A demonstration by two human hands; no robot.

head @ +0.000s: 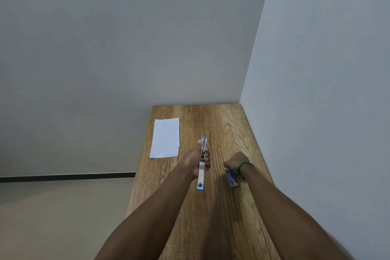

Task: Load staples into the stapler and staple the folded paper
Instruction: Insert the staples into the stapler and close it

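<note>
I have the stapler (202, 162) swung open in my left hand (197, 161), lower centre of the frame, fingers wrapped around its middle in a closed grip. Its long axis runs almost straight up and down the picture: the metal staple channel points away toward the top, the white and blue cover hangs back toward me. My right hand (235, 161) sits just right of it, curled in on itself with the wrist bent. Whether that grip pinches a strip of staples I cannot tell — the fingertips are hidden under the hand. Just below the wrist, which wears a green band (242, 165), a small blue staple box (231, 178) lies on the bench (221, 217). My judgement is that loading is the step in hand. The next move turns on lining whatever the right hand carries with that channel, so the right hand must come leftward and lay the strip along the same up-and-down axis. The right hand is the nearer one for the staples; the left only steadies. The folded paper (165, 137) lies flat toward the upper left of the bench, well apart from both hands, its long side also running up the frame, nearer my left hand.
</note>
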